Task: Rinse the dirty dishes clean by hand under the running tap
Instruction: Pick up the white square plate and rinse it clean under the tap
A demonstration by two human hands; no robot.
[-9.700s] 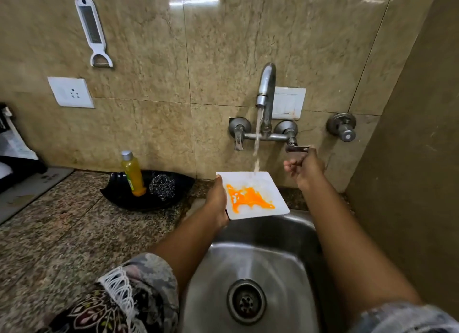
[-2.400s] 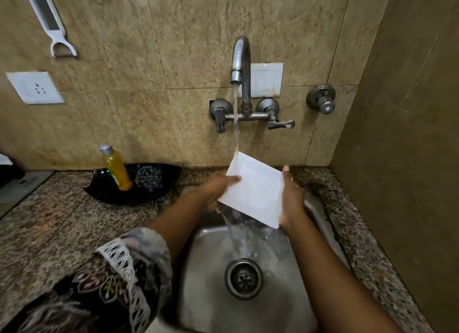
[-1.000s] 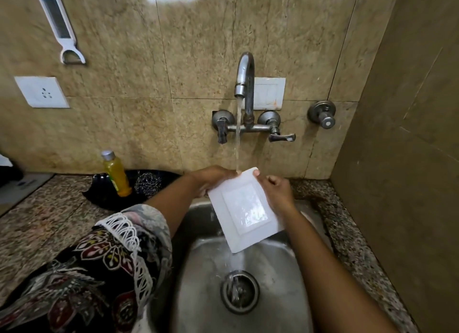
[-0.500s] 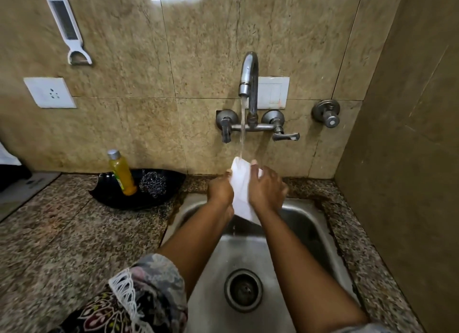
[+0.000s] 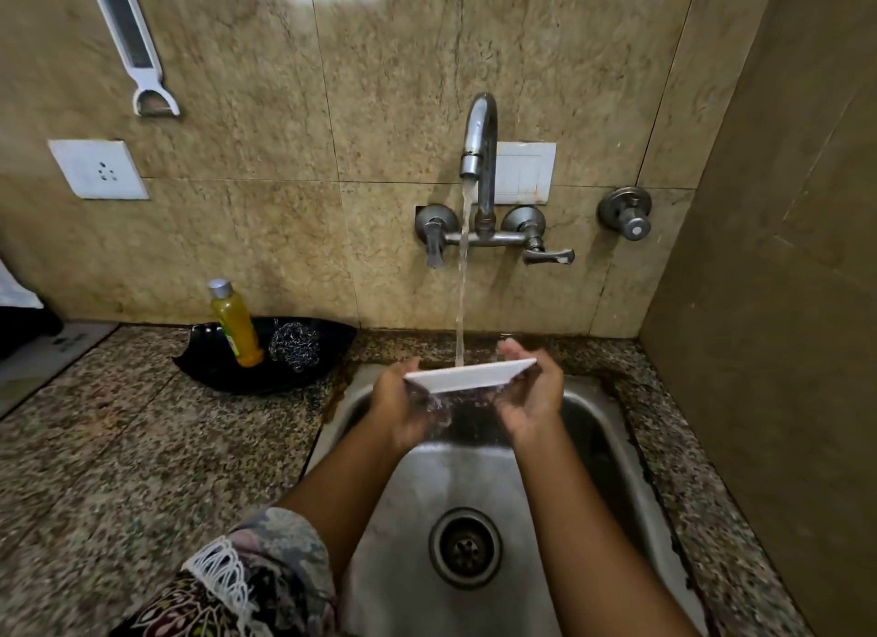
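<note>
A white square plate (image 5: 467,375) is held nearly level over the steel sink (image 5: 612,451), seen almost edge-on. The stream from the wall tap (image 5: 479,152) lands on its top and water spills off below. My left hand (image 5: 403,408) grips the plate's left edge from beneath. My right hand (image 5: 531,394) cups its right edge, fingers curled up over the far side. No orange stain shows on the plate.
A black dish (image 5: 213,366) on the granite counter (image 5: 118,446) holds a yellow soap bottle (image 5: 235,323) and a steel scrubber (image 5: 295,347). The tap's lever handles (image 5: 548,255) stick out from the tiled wall. The drain (image 5: 465,547) lies below. A wall stands at right.
The plate has gone from standing on edge between my hands to lying almost flat under the stream. My hands have spread apart to its two sides. The orange stain seen earlier is gone.
</note>
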